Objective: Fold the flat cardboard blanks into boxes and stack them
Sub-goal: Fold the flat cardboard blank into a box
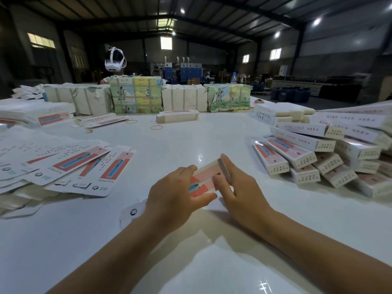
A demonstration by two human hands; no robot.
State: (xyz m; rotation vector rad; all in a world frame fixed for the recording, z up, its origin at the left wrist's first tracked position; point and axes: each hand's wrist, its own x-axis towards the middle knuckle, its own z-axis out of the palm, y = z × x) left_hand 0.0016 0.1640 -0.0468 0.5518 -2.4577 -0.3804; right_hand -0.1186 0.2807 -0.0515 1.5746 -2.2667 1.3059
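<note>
Head view: the person's left hand (176,196) and right hand (239,187) are both on one long pink-and-white printed cardboard box blank (204,181), half-formed, held just above the glossy white table (191,143) in front of them. The left hand is curled round its near end, thumb across the printed face. The right hand's fingers (229,166) lie fairly straight along the far long edge, pressing a side panel; a full grip there can't be made out. A white end flap (132,212) pokes out left of the left wrist.

Judgement: thin card, very light, springy at the creases, slick print, easily dented. Best held at the long edges and corners, not mid-panel.

Flat printed blanks (84,168) fan out on the left; a pile of finished white-and-pink boxes (318,158) sits on the right.
</note>
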